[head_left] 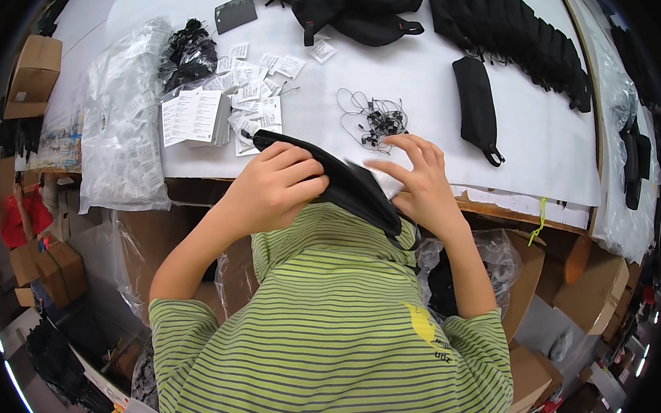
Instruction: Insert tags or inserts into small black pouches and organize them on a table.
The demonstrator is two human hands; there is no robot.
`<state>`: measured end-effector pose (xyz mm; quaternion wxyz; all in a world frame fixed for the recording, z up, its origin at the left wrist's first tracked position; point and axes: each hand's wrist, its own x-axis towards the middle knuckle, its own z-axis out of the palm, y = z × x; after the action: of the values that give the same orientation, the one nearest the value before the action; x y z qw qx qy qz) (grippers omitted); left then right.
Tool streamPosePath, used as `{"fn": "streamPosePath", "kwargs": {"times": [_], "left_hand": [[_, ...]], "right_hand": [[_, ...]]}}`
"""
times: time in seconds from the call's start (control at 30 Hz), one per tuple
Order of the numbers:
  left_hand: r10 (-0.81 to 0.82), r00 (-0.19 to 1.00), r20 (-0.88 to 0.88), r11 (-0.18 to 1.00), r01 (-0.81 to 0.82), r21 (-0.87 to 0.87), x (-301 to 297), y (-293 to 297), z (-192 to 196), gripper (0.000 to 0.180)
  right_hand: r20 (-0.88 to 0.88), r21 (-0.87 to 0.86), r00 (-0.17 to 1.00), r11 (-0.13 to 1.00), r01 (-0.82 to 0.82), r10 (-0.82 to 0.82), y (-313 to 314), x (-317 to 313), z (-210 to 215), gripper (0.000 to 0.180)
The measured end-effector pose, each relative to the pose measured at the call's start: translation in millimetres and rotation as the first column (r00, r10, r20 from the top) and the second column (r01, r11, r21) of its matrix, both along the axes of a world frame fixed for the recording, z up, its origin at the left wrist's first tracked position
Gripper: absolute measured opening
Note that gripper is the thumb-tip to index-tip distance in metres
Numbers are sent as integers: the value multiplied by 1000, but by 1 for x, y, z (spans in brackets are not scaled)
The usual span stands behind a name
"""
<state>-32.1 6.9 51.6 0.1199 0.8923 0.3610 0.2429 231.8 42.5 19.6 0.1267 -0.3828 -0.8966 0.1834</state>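
Note:
My left hand [273,186] is closed on a long black zip pouch [353,184], which slants down to the right above the table's near edge. Between the fingers of my right hand [425,183] is a small white packet [386,181], pressed against the upper side of the pouch. Whether part of the packet sits inside the pouch, I cannot tell. Just beyond my right fingertips lies a tangle of thin black cords [381,121]. Small white printed packets [256,88] are heaped to the left, beside a stack of printed cards [194,115].
A clear plastic bag of packets [128,111] hangs over the table's front left edge, next to a bundle of black cords [190,52]. One black pouch [476,106] lies at right. A row of black pouches [519,32] and black bags [350,7] are behind. Cardboard boxes [587,286] stand below.

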Motion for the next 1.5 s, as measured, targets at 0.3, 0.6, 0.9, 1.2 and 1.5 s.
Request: {"fn": "streamPosePath", "kwargs": {"times": [0.3, 0.6, 0.9, 1.2, 1.5], "left_hand": [[218, 972, 91, 964, -200, -173, -23, -21, 9, 29], [302, 951, 69, 924, -274, -267, -27, -27, -1, 19], [368, 928, 53, 902, -343, -264, -34, -29, -11, 21], [310, 947, 91, 891, -255, -375, 7, -38, -8, 18], [189, 981, 51, 852, -138, -505, 20, -42, -3, 17]], "right_hand": [[-737, -549, 578, 808, -212, -349, 7, 24, -12, 17], [-659, -743, 343, 507, -437, -670, 0, 58, -4, 25], [-475, -878, 739, 201, -434, -477, -10, 80, 41, 71], [-455, -877, -166, 472, -86, -875, 0, 97, -2, 8], [48, -727, -264, 147, -671, -963, -15, 6, -41, 33]]}}
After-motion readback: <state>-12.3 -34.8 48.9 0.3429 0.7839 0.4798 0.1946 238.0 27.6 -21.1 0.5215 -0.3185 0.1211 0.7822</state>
